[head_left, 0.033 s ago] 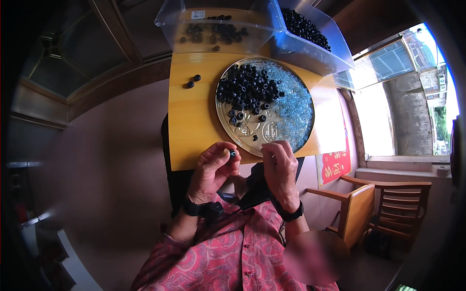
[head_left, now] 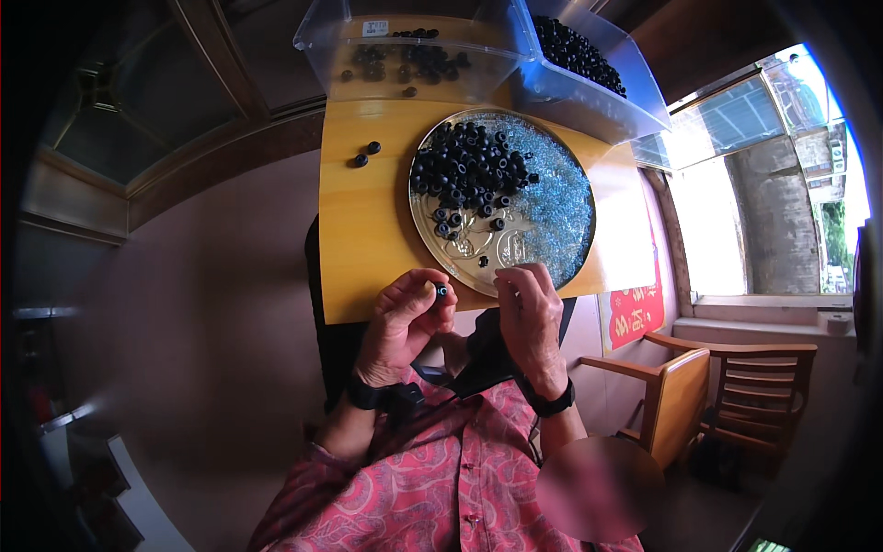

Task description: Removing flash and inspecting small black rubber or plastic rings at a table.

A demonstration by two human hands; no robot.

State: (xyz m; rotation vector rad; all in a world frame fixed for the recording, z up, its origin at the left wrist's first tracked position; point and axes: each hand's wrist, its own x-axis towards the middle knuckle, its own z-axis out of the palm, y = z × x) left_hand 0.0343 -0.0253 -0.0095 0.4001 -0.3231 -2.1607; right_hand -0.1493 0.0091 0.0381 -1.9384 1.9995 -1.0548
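Note:
Between the thumb and fingers of my left hand [head_left: 405,317] is a small black ring-like cap [head_left: 441,290], its round opening turned up toward me. My right hand [head_left: 535,317] is held just to the right, fingertips pinched together; whatever they may grip is too small to make out. Both hands hover by the near edge of a round metal tray [head_left: 460,241]. Black caps like the held one form a heap [head_left: 464,166] on the tray's left part. Tiny clear bluish pieces [head_left: 556,198] spread over its right part. One single black cap [head_left: 484,262] lies near the tray's front.
Under the tray is a yellow wooden table [head_left: 363,235], with two loose black caps [head_left: 366,155] at its left. Behind stand a clear plastic bin [head_left: 414,69] with some black caps and another bin [head_left: 598,106] with many. Wooden chairs [head_left: 681,396] are at the right, below a window.

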